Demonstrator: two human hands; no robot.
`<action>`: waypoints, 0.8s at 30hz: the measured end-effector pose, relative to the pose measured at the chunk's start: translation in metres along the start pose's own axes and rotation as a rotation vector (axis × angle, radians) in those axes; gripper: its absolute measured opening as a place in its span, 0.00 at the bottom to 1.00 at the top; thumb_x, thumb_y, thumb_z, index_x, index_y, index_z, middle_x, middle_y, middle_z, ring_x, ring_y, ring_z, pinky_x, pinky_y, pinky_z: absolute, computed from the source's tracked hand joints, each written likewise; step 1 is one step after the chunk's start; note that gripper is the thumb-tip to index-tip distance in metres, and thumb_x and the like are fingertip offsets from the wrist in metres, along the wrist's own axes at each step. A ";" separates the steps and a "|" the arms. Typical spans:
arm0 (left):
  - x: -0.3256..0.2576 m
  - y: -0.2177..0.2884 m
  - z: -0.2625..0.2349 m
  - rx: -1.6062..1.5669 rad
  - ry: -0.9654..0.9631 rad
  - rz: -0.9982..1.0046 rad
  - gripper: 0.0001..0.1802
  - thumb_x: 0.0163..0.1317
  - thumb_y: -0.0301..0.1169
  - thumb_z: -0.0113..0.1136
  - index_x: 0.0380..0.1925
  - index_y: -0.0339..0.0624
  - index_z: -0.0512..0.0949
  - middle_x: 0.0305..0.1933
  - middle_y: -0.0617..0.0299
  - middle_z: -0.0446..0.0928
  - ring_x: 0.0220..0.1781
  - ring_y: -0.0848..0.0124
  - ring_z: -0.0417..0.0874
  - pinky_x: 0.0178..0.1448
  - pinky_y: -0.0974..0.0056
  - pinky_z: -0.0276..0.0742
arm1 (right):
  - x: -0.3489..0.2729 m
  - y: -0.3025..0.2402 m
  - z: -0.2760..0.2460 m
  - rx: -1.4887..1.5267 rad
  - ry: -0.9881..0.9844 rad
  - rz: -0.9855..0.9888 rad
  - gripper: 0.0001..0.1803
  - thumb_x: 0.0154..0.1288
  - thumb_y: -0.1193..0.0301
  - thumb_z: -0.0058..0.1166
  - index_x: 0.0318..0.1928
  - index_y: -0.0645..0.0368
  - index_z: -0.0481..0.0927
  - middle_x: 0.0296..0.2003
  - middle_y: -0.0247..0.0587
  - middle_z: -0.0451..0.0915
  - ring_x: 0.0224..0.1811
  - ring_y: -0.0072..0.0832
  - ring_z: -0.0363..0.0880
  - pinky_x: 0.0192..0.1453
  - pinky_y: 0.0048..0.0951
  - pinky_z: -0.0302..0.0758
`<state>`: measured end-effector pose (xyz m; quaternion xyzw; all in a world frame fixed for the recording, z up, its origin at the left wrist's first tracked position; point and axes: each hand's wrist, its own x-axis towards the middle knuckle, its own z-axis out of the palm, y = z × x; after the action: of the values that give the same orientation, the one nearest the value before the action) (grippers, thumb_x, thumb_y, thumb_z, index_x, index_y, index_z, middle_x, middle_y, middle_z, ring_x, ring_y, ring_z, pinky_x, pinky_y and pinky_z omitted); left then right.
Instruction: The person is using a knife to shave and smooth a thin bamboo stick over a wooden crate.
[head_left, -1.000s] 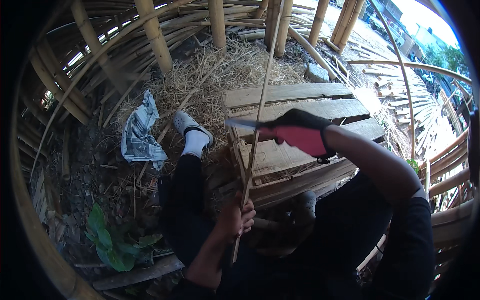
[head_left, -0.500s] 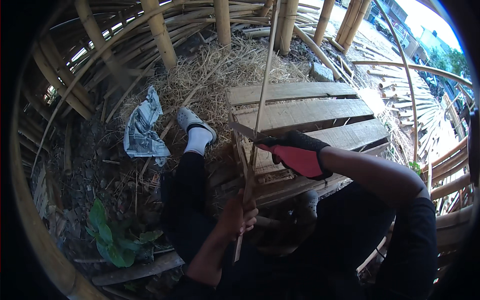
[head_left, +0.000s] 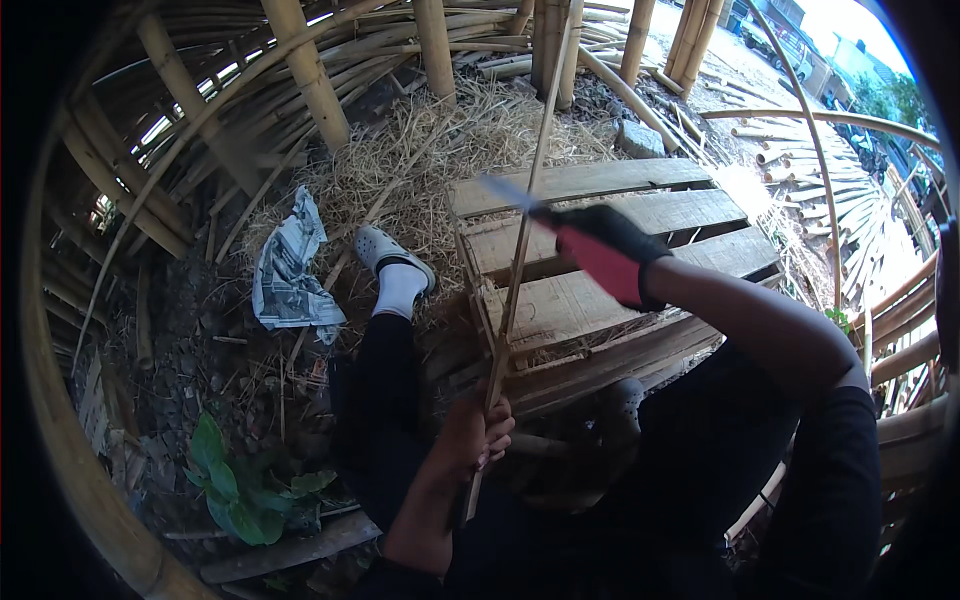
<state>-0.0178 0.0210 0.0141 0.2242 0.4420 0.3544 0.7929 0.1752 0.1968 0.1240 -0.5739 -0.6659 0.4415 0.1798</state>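
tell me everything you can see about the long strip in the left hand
The strip is long, narrow and pale tan, and looks like split bamboo. It stands nearly upright, leaning slightly right, and passes in front of the slatted wooden crate. The left hand grips it low down, a short end showing below. Its top reaches the picture's upper edge. The blurred knife crosses it; contact is unclear.

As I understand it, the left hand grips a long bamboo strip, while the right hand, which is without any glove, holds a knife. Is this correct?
Not entirely: the right hand wears a black and red glove, as the head view shows. The left hand does grip a long bamboo strip, and the right holds a knife.
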 end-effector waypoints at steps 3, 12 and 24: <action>-0.005 0.001 -0.001 -0.114 0.040 -0.058 0.28 0.72 0.57 0.37 0.17 0.53 0.58 0.08 0.73 0.53 0.04 0.81 0.54 0.09 0.73 0.50 | -0.012 -0.012 0.012 -0.271 -0.249 -0.239 0.24 0.70 0.49 0.50 0.37 0.58 0.83 0.24 0.29 0.77 0.27 0.18 0.72 0.35 0.25 0.70; -0.004 0.002 -0.005 -0.114 -0.032 -0.051 0.25 0.73 0.53 0.36 0.19 0.52 0.58 0.09 0.72 0.53 0.04 0.80 0.54 0.09 0.73 0.50 | -0.002 -0.007 0.002 -0.373 -0.352 -0.321 0.28 0.67 0.42 0.51 0.32 0.56 0.81 0.20 0.29 0.70 0.19 0.18 0.65 0.23 0.25 0.64; -0.001 -0.004 -0.009 -0.090 -0.029 -0.019 0.21 0.75 0.41 0.33 0.19 0.51 0.58 0.08 0.71 0.53 0.04 0.80 0.55 0.08 0.73 0.50 | -0.006 -0.033 -0.028 0.187 -0.058 0.055 0.23 0.69 0.48 0.52 0.38 0.58 0.77 0.15 0.23 0.62 0.12 0.16 0.59 0.17 0.24 0.56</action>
<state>-0.0244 0.0180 0.0080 0.1893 0.4164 0.3632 0.8117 0.1779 0.2034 0.1671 -0.5596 -0.6107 0.5228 0.2013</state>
